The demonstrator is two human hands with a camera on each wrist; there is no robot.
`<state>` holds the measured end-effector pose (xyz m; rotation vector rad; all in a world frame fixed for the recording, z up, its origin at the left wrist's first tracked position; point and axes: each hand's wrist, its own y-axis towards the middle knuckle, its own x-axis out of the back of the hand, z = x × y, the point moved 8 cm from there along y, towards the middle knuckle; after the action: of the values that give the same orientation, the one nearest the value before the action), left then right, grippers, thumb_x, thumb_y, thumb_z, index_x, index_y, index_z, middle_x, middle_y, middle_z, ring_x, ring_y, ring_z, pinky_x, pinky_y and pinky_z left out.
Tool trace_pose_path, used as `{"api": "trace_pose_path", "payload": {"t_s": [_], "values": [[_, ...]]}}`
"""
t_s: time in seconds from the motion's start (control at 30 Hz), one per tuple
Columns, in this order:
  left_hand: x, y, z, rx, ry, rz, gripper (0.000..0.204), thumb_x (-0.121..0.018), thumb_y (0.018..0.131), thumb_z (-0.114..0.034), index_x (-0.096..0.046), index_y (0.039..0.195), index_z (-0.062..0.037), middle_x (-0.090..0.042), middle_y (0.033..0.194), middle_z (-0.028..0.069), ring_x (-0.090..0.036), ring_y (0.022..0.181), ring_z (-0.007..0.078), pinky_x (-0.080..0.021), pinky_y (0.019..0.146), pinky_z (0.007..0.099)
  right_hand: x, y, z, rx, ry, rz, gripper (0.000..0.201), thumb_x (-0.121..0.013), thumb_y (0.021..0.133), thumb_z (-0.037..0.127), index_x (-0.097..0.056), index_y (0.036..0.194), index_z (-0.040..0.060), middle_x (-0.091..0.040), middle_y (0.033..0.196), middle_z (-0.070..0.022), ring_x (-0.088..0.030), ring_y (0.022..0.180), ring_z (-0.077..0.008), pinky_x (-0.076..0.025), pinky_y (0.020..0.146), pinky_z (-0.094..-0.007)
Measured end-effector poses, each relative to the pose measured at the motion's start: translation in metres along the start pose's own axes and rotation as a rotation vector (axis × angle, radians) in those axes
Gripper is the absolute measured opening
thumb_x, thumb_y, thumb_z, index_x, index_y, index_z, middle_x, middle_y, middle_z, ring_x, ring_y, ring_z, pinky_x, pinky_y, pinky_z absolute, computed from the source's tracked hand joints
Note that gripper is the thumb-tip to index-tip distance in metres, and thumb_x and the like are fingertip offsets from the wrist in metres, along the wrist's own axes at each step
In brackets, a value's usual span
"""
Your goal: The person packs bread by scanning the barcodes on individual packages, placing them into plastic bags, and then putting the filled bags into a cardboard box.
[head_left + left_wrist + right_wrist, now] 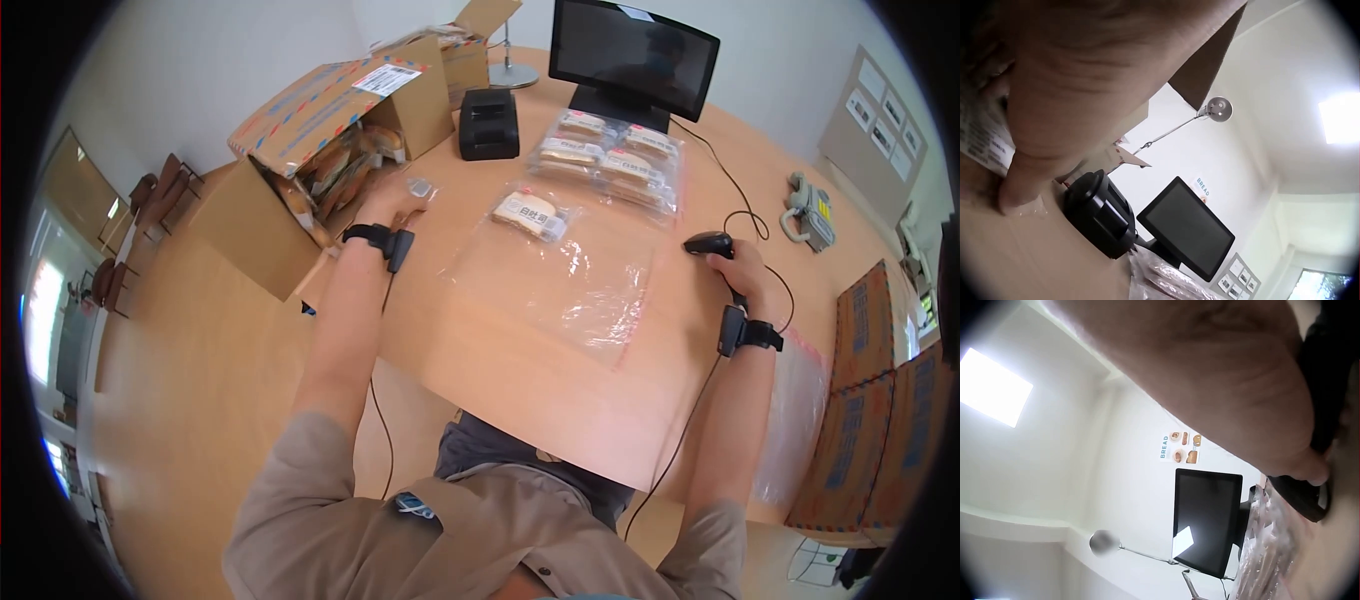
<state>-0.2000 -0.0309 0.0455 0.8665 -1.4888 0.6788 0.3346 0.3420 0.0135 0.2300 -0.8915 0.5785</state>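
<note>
At the mouth of the open cardboard box (330, 90), the left hand (385, 205) pinches a wrapped packet; its clear wrapper (422, 188) sticks out past the fingers. The left wrist view shows the thumb of the left hand (1072, 94) against the packet, which has a printed label (985, 140). The right hand (745, 275) grips a black handheld scanner (708, 243), partly hidden by the palm in the right wrist view. Between the hands, one labelled bread packet (528, 214) lies on a large clear bag (590, 290).
Wrapped packets fill the box. Bagged bread packets (610, 160) lie before the monitor (635, 55). A black printer (489, 125) stands beside the box, a telephone (808, 212) at the right. Printed cartons (850, 430) stand at the right edge. Cables cross the table.
</note>
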Motion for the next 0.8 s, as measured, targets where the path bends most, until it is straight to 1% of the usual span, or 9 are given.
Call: {"api": "trace_pose_path", "payload": {"t_s": [0.03, 0.1, 0.2, 0.23, 0.3, 0.37, 0.43, 0.63, 0.8], "values": [[-0.015, 0.007, 0.003, 0.021, -0.059, 0.200, 0.079, -0.094, 0.066, -0.041, -0.075, 0.133, -0.0053, -0.067, 0.147, 0.0222, -0.066, 0.134, 0.0351, -0.056, 0.107, 0.0474, -0.004, 0.003, -0.003, -0.018, -0.017, -0.018, 0.036, -0.084, 0.089, 0.027, -0.078, 0.104, -0.0040, -0.079, 0.087, -0.0122, -0.075, 0.079, -0.0226, -0.057, 0.075, -0.0380], [-0.010, 0.002, 0.001, 0.048, -0.041, 0.181, 0.077, -0.095, 0.066, -0.041, -0.075, 0.130, -0.0040, -0.068, 0.146, 0.0215, -0.066, 0.136, 0.0355, -0.056, 0.109, 0.0456, -0.007, 0.010, -0.011, 0.005, 0.005, -0.043, 0.035, -0.082, 0.091, 0.026, -0.076, 0.106, -0.0048, -0.078, 0.086, -0.0129, -0.074, 0.075, -0.0223, -0.058, 0.073, -0.0380], [0.019, -0.006, -0.032, -0.100, -0.094, -0.202, 0.072, -0.095, 0.071, -0.037, -0.073, 0.130, -0.0017, -0.078, 0.122, 0.0220, -0.076, 0.113, 0.0380, -0.061, 0.098, 0.0465, -0.008, 0.000, -0.003, -0.061, 0.035, -0.008, 0.035, -0.082, 0.093, 0.026, -0.074, 0.106, -0.0052, -0.077, 0.085, -0.0128, -0.073, 0.071, -0.0208, -0.058, 0.066, -0.0368], [0.022, -0.004, -0.045, -0.115, -0.103, -0.195, 0.072, -0.095, 0.071, -0.037, -0.073, 0.130, -0.0017, -0.078, 0.122, 0.0220, -0.076, 0.113, 0.0380, -0.061, 0.098, 0.0465, -0.009, -0.003, -0.001, -0.087, 0.096, 0.006, 0.034, -0.081, 0.095, 0.027, -0.073, 0.105, -0.0043, -0.075, 0.082, -0.0115, -0.072, 0.069, -0.0198, -0.057, 0.063, -0.0351], [0.009, -0.006, -0.095, -0.420, -0.475, 0.153, 0.066, -0.094, 0.077, -0.033, -0.071, 0.130, -0.0003, -0.078, 0.118, 0.0182, -0.077, 0.107, 0.0313, -0.060, 0.096, 0.0408, -0.013, -0.007, 0.003, -0.128, 0.216, 0.041, 0.032, -0.078, 0.100, 0.028, -0.071, 0.102, -0.0025, -0.072, 0.077, -0.0088, -0.071, 0.065, -0.0177, -0.056, 0.056, -0.0318], [0.031, -0.067, -0.160, -0.588, -0.934, 0.377, 0.052, -0.090, 0.083, -0.027, -0.073, 0.123, 0.0017, -0.077, 0.111, 0.0119, -0.075, 0.097, 0.0227, -0.058, 0.090, 0.0356, -0.012, -0.008, 0.005, -0.127, 0.223, 0.052, 0.032, -0.077, 0.101, 0.029, -0.070, 0.100, -0.0018, -0.071, 0.076, -0.0078, -0.070, 0.063, -0.0175, -0.056, 0.055, -0.0314], [0.007, -0.082, -0.214, -0.784, -1.041, 0.526, 0.047, -0.089, 0.086, -0.022, -0.074, 0.123, 0.0018, -0.077, 0.107, 0.0091, -0.070, 0.094, 0.0168, -0.056, 0.084, 0.0337, -0.011, -0.010, 0.008, -0.141, 0.236, 0.058, 0.030, -0.078, 0.100, 0.027, -0.069, 0.098, -0.0013, -0.070, 0.076, -0.0076, -0.069, 0.061, -0.0172, -0.056, 0.054, -0.0318], [-0.061, -0.101, -0.269, -0.851, -0.854, 0.530, 0.058, -0.092, 0.083, -0.016, -0.074, 0.138, -0.0042, -0.075, 0.102, 0.0072, -0.067, 0.095, 0.0153, -0.054, 0.082, 0.0308, 0.006, -0.032, 0.060, -0.041, 0.373, 0.076, 0.026, -0.079, 0.099, 0.024, -0.069, 0.098, 0.0004, -0.068, 0.077, -0.0043, -0.066, 0.060, -0.0133, -0.054, 0.054, -0.0299], [-0.076, -0.101, -0.261, -0.735, -1.124, 0.710, 0.058, -0.092, 0.087, -0.017, -0.074, 0.140, -0.0016, -0.076, 0.106, 0.0048, -0.066, 0.092, 0.0114, -0.053, 0.081, 0.0270, -0.005, -0.060, 0.114, 0.040, 0.301, 0.281, 0.022, -0.079, 0.099, 0.023, -0.072, 0.102, 0.0022, -0.067, 0.078, -0.0005, -0.063, 0.062, -0.0102, -0.053, 0.057, -0.0274]]}}
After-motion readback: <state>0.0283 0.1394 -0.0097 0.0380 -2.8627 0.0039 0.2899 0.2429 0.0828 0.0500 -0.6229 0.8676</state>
